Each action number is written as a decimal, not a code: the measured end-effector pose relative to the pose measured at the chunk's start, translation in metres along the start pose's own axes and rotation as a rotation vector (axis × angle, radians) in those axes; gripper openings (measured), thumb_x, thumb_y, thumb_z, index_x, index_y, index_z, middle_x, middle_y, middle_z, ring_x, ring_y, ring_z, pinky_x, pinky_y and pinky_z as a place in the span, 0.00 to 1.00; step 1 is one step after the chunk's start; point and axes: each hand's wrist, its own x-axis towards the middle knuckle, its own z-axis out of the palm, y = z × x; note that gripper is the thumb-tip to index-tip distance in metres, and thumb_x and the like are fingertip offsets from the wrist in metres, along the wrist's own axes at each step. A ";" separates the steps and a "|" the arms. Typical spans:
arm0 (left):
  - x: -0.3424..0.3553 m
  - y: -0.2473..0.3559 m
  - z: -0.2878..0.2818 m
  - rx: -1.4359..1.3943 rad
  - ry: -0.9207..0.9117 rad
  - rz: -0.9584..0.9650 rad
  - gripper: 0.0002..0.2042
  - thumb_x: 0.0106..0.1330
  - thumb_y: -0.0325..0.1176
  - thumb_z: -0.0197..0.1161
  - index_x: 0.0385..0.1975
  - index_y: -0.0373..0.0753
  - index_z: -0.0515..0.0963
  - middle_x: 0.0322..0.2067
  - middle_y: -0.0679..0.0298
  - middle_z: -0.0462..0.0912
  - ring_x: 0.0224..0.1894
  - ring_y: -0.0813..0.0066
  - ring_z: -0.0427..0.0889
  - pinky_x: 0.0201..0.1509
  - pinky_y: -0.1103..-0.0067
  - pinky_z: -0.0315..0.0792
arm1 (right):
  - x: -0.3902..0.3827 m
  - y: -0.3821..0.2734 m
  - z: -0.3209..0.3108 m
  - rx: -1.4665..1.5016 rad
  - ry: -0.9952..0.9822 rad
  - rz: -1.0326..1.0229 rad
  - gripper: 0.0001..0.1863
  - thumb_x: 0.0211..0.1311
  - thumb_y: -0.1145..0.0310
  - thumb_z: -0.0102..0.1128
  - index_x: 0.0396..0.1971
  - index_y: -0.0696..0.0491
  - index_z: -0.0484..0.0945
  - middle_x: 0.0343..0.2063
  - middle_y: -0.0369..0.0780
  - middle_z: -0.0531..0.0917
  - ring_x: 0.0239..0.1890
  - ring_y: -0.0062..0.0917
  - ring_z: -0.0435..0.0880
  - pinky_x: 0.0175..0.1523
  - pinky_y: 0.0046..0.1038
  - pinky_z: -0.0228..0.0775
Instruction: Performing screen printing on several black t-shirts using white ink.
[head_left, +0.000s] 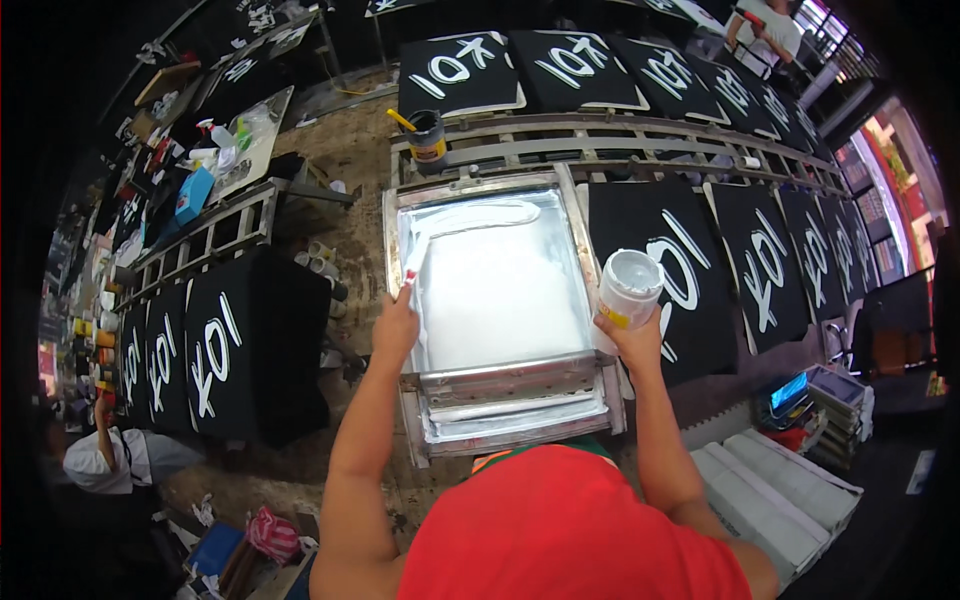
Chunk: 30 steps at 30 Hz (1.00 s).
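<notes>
While the person in the red top (570, 530) bent over a screen frame (577, 230), both hands were occupied. Clock centred on that frame: left hand (396, 327) between eight and nine, fingers wrapped round a slim tool (410, 276) with a red part; its pale end reached over the frame's left side, contact unclear. Right hand (640, 338) near four, fingers grasping a translucent tub (632, 285) with a yellow label, just beside the frame's right edge. White paste (495, 300) covered much of the screen, with a curved streak toward twelve.

Black cloths with white marks (625, 220) lay in a row from three o'clock outward. A dark pot (427, 150) holding a yellow stick (401, 120) stood at eleven. More marked black cloths (260, 350) hung around nine. Farther off, one co-worker (105, 462) was at eight, another (775, 40) between one and two, beyond another cloth row.
</notes>
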 end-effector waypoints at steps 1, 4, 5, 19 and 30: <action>-0.013 -0.015 -0.012 0.023 0.048 0.016 0.24 0.66 0.29 0.57 0.64 0.46 0.72 0.51 0.43 0.76 0.39 0.35 0.82 0.45 0.51 0.77 | -0.002 -0.007 0.006 0.006 -0.011 0.000 0.53 0.40 0.60 0.88 0.64 0.60 0.63 0.56 0.49 0.80 0.58 0.37 0.81 0.63 0.36 0.74; -0.035 -0.040 -0.050 -0.119 0.235 0.172 0.20 0.65 0.27 0.58 0.59 0.43 0.75 0.45 0.43 0.79 0.40 0.38 0.83 0.44 0.55 0.77 | -0.003 -0.023 0.023 -0.060 -0.067 0.034 0.54 0.39 0.59 0.88 0.65 0.60 0.62 0.57 0.50 0.79 0.59 0.38 0.81 0.63 0.37 0.74; -0.034 -0.037 -0.064 -0.300 0.286 0.214 0.16 0.66 0.26 0.57 0.54 0.40 0.78 0.38 0.43 0.82 0.38 0.42 0.84 0.44 0.59 0.77 | -0.001 -0.023 0.028 -0.076 -0.088 0.003 0.55 0.39 0.59 0.88 0.65 0.60 0.62 0.58 0.50 0.79 0.58 0.39 0.81 0.63 0.37 0.74; -0.010 0.157 -0.319 -0.006 -0.538 0.502 0.18 0.64 0.32 0.63 0.52 0.35 0.81 0.30 0.51 0.88 0.31 0.62 0.89 0.41 0.73 0.80 | -0.010 -0.049 0.114 -0.186 -0.524 -0.610 0.55 0.29 0.60 0.91 0.63 0.55 0.69 0.57 0.49 0.74 0.62 0.45 0.74 0.69 0.40 0.66; -0.033 0.029 -0.202 -0.747 -0.048 0.156 0.22 0.77 0.33 0.58 0.67 0.36 0.69 0.54 0.60 0.81 0.49 0.77 0.79 0.46 0.83 0.74 | 0.105 -0.049 0.091 0.049 -0.339 -0.231 0.55 0.37 0.54 0.86 0.67 0.56 0.65 0.58 0.49 0.78 0.61 0.38 0.79 0.67 0.37 0.70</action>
